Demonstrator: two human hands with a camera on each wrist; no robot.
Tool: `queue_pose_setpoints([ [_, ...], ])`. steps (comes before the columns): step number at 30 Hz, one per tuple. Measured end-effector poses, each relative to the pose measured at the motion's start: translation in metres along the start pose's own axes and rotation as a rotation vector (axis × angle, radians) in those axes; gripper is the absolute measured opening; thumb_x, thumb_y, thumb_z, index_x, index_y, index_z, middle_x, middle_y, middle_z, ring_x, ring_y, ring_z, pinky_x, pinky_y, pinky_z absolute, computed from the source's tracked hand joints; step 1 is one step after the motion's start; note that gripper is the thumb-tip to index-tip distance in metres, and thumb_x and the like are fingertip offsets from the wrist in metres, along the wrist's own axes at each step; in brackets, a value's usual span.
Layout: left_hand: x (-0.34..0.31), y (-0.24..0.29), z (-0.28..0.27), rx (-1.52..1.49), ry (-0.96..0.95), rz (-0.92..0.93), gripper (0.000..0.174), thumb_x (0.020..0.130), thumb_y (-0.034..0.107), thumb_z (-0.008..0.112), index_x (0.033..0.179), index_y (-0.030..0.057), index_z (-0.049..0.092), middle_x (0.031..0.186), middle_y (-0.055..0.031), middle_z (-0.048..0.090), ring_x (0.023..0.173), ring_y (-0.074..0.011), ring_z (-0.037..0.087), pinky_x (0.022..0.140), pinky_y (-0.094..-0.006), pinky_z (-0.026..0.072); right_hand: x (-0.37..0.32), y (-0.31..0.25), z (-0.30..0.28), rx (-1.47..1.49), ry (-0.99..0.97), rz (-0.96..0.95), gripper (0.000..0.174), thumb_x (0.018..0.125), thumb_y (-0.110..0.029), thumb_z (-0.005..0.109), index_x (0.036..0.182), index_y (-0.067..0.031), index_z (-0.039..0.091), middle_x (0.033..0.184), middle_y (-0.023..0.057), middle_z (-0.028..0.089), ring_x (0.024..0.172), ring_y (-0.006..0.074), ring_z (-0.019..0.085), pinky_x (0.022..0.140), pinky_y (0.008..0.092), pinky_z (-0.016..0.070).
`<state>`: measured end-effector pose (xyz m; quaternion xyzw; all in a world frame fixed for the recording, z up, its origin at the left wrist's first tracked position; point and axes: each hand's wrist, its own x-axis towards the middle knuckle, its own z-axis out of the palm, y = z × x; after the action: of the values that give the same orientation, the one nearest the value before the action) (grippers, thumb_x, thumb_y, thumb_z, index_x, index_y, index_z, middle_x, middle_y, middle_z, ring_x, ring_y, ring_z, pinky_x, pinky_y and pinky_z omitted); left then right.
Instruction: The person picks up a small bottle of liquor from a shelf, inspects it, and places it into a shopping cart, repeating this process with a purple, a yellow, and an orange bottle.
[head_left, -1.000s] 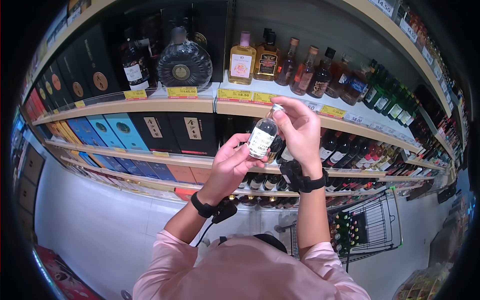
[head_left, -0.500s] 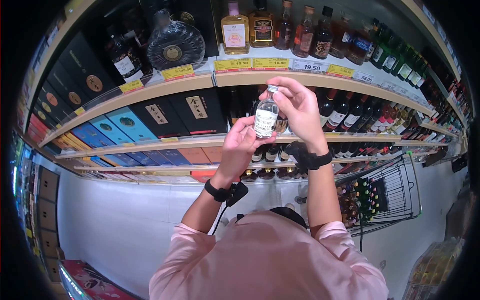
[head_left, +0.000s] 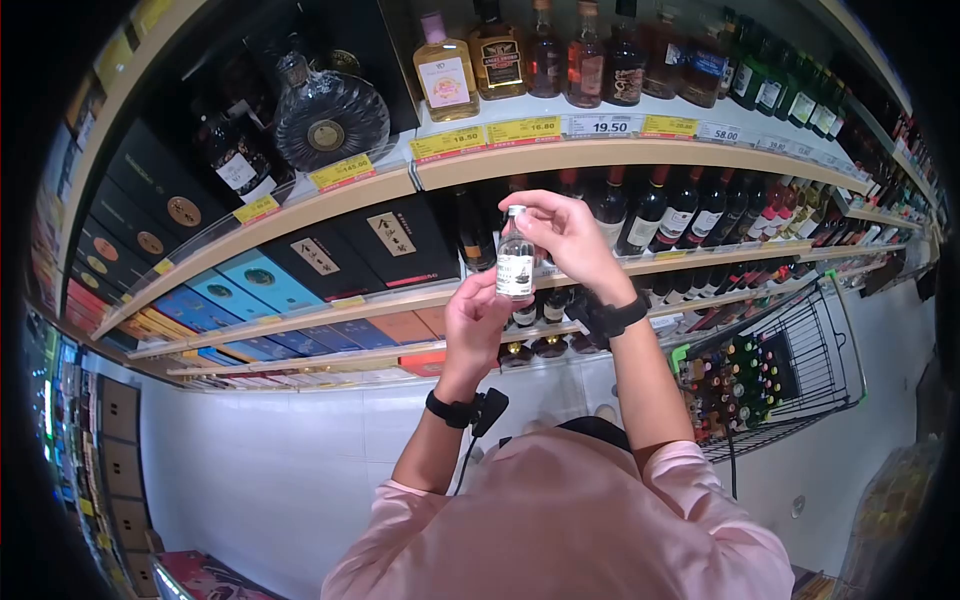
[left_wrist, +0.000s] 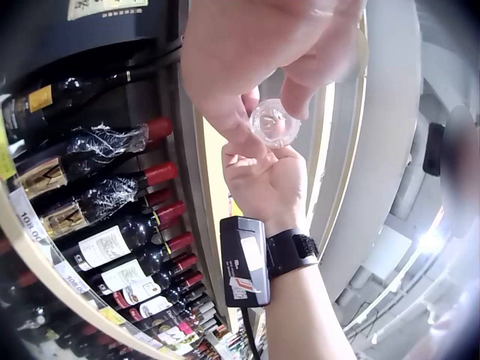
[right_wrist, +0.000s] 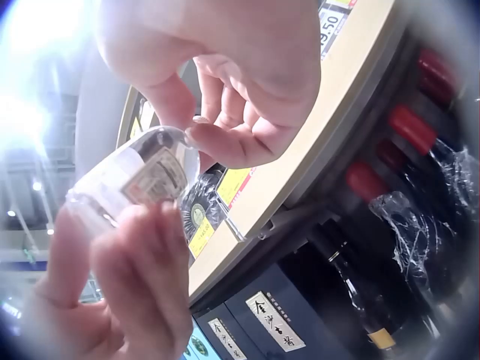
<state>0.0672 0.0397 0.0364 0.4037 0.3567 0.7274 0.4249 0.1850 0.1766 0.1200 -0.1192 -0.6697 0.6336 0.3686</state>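
Observation:
A small clear glass bottle (head_left: 515, 275) with a white label and a silvery cap stands upright in front of the shelves, between both hands. My left hand (head_left: 472, 322) holds it low down, thumb and fingers around the base. Up at the cap and neck, my right hand (head_left: 570, 240) pinches it between thumb and fingers. In the left wrist view the round base of the bottle (left_wrist: 275, 124) faces the camera. From the right wrist, the label of the bottle (right_wrist: 154, 176) shows above the left fingers (right_wrist: 146, 262).
Behind the hands, a shelf edge (head_left: 640, 152) carries price tags, with a pink-capped bottle (head_left: 446, 85) and other liquor bottles above it. Wine bottles (head_left: 645, 215) and dark boxes (head_left: 400, 240) fill the shelf below. A shopping cart (head_left: 815, 350) loaded with bottles stands at the right.
The head view has shifted, so shelves and cart sit differently in it. Both hands still hold the small bottle, which has turned so its label shows a different part.

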Motion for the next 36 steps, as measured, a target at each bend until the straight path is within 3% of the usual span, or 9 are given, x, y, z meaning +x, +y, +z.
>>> queue_pose_setpoints([
  [3, -0.007, 0.016, 0.020, -0.373, 0.029, -0.137, 0.038, 0.101, 0.014, 0.048, 0.135, -0.0017, 0.043, 0.117, -0.0172, 0.063, 0.104, -0.0290, 0.067, 0.093, -0.0370, 0.0544, -0.002, 0.011, -0.006, 0.009, 0.058, -0.008, 0.021, 0.090, -0.014, 0.069, 0.105, 0.0005, 0.065, 0.086, 0.0028, 0.067, 0.075, 0.0050, 0.063, 0.065, 0.0211, 0.0505],
  [6, -0.003, 0.010, 0.020, -0.327, 0.086, -0.176, 0.035, 0.103, 0.020, 0.041, 0.134, 0.0018, 0.042, 0.116, -0.0180, 0.063, 0.101, -0.0311, 0.068, 0.089, -0.0389, 0.0572, -0.005, 0.019, -0.014, -0.046, 0.076, -0.020, 0.021, 0.087, -0.017, 0.074, 0.097, -0.0008, 0.064, 0.077, -0.0018, 0.063, 0.062, 0.0002, 0.055, 0.051, 0.0172, 0.0429],
  [12, 0.002, -0.015, 0.028, -0.631, 0.070, -0.354, 0.038, 0.106, 0.026, 0.035, 0.127, -0.0023, 0.048, 0.110, -0.0222, 0.065, 0.098, -0.0287, 0.069, 0.086, -0.0380, 0.0587, -0.023, 0.009, -0.036, 0.009, 0.055, 0.065, 0.020, 0.092, -0.015, 0.068, 0.106, -0.0002, 0.064, 0.083, -0.0013, 0.064, 0.068, 0.0013, 0.055, 0.058, 0.0181, 0.0449],
  [16, 0.001, -0.028, 0.055, -0.836, 0.039, -0.467, 0.039, 0.107, 0.029, 0.034, 0.128, -0.0018, 0.048, 0.103, -0.0241, 0.064, 0.085, -0.0251, 0.066, 0.075, -0.0340, 0.0560, -0.044, 0.005, -0.065, 0.024, 0.044, 0.062, 0.022, 0.096, -0.015, 0.063, 0.112, -0.0008, 0.064, 0.087, -0.0010, 0.066, 0.071, 0.0020, 0.055, 0.062, 0.0186, 0.0452],
  [21, 0.005, -0.049, 0.092, -0.727, -0.029, -0.538, 0.040, 0.107, 0.031, 0.032, 0.126, -0.0004, 0.049, 0.100, -0.0220, 0.065, 0.080, -0.0235, 0.065, 0.072, -0.0333, 0.0549, -0.066, 0.012, -0.107, 0.024, 0.119, 0.043, 0.021, 0.093, -0.012, 0.066, 0.109, 0.0011, 0.065, 0.091, 0.0047, 0.068, 0.085, 0.0088, 0.065, 0.076, 0.0235, 0.0525],
  [26, 0.007, -0.071, 0.121, -0.582, -0.054, -0.559, 0.042, 0.107, 0.032, 0.033, 0.123, -0.0016, 0.052, 0.102, -0.0220, 0.067, 0.086, -0.0260, 0.069, 0.076, -0.0346, 0.0590, -0.096, 0.004, -0.147, 0.025, 0.169, 0.084, 0.021, 0.093, -0.015, 0.066, 0.108, 0.0007, 0.066, 0.090, 0.0030, 0.068, 0.085, 0.0070, 0.063, 0.079, 0.0241, 0.0504],
  [29, 0.009, -0.086, 0.133, -0.532, -0.094, -0.543, 0.039, 0.106, 0.027, 0.037, 0.129, -0.0035, 0.048, 0.112, -0.0244, 0.064, 0.101, -0.0317, 0.067, 0.086, -0.0386, 0.0592, -0.112, -0.008, -0.165, -0.029, 0.191, 0.055, 0.019, 0.096, -0.014, 0.062, 0.109, -0.0005, 0.065, 0.083, -0.0037, 0.063, 0.068, 0.0006, 0.051, 0.058, 0.0173, 0.0389],
  [32, 0.005, -0.089, 0.166, -0.489, -0.076, -0.546, 0.036, 0.103, 0.014, 0.046, 0.134, -0.0032, 0.044, 0.121, -0.0244, 0.060, 0.110, -0.0366, 0.063, 0.092, -0.0417, 0.0569, -0.127, -0.004, -0.184, -0.025, 0.231, 0.065, 0.021, 0.096, -0.018, 0.064, 0.107, -0.0004, 0.066, 0.080, -0.0050, 0.062, 0.066, 0.0006, 0.051, 0.057, 0.0184, 0.0386],
  [36, 0.005, -0.103, 0.186, -0.286, -0.117, -0.521, 0.039, 0.097, 0.001, 0.053, 0.135, -0.0006, 0.043, 0.121, -0.0207, 0.060, 0.110, -0.0327, 0.064, 0.092, -0.0428, 0.0560, -0.148, -0.006, -0.206, -0.055, 0.213, 0.066, 0.021, 0.098, -0.020, 0.060, 0.104, -0.0007, 0.066, 0.076, -0.0044, 0.058, 0.067, 0.0016, 0.049, 0.058, 0.0195, 0.0386],
])
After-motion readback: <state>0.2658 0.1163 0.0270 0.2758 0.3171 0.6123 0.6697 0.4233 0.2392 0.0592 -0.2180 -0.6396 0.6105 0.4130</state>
